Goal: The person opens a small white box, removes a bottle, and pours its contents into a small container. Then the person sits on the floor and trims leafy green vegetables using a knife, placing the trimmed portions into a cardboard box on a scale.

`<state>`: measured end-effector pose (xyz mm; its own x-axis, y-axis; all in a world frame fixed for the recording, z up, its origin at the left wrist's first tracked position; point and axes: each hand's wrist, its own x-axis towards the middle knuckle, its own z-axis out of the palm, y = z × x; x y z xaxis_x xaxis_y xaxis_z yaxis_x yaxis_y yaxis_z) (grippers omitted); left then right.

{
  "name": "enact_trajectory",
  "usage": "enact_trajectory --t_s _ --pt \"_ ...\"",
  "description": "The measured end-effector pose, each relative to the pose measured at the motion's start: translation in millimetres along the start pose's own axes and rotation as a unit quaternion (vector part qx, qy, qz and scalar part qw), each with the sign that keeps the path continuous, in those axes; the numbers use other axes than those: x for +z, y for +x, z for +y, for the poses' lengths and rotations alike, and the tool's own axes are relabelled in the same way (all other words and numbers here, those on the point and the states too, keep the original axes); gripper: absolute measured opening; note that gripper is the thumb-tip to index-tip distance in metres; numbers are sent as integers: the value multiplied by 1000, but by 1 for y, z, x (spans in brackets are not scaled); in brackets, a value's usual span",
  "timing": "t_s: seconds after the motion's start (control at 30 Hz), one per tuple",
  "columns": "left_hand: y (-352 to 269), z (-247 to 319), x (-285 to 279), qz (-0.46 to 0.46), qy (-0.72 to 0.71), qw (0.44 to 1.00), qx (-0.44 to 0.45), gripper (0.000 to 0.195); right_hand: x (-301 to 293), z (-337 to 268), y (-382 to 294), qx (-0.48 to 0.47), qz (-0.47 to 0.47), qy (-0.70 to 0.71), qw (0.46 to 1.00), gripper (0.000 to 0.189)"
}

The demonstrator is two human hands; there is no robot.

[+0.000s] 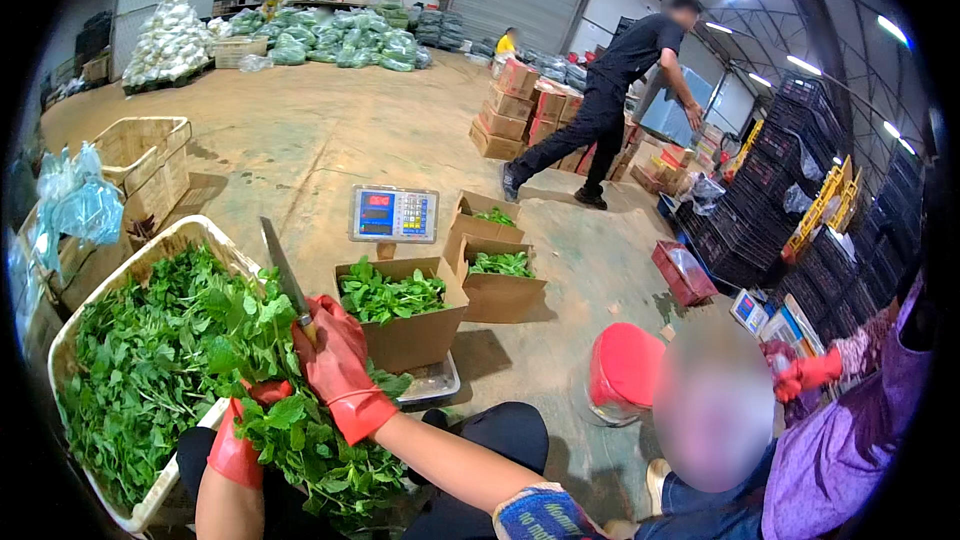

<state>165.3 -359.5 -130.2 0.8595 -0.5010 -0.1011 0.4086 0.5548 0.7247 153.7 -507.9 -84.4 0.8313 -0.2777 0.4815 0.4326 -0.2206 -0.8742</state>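
My right hand (pixel 334 356), in a red rubber glove, grips a knife (pixel 283 266) by its pale handle, the blade pointing up and away. My left hand (pixel 238 439), gloved the same way, is closed around a bunch of leafy green stems (pixel 289 416) that look like mint. Leaves cover part of its fingers. The bunch hangs over my lap and touches the right glove. On my left, a pale plastic crate (pixel 202 226) holds a heap of the same greens (pixel 135 360). Just beyond my right hand, a cardboard box (pixel 409 337) of greens stands on a scale's metal platform (pixel 439 382).
The scale's display (pixel 394 214) rises behind the box. Two more boxes of greens (pixel 504 292) stand beyond it. A red-topped stool (pixel 626 364) and a seated co-worker (pixel 840 435) are on my right. Another person (pixel 637 67) walks past stacked cartons (pixel 504 116).
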Motion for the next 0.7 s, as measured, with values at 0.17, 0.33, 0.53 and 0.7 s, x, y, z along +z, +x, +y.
enact_trajectory --t_s 0.17,0.33,0.53,0.7 --pt "1 -11 -1 3 -20 999 -32 18 -8 7 -5 -116 38 -253 960 32" --pt "3 -31 5 4 -57 994 -90 16 -10 45 -21 117 116 356 920 31" --pt "-8 -51 34 -39 176 982 -50 14 -36 95 -54 368 63 462 805 40" --pt "0 -70 5 -12 284 956 -65 21 -54 112 -80 430 0 445 786 37"
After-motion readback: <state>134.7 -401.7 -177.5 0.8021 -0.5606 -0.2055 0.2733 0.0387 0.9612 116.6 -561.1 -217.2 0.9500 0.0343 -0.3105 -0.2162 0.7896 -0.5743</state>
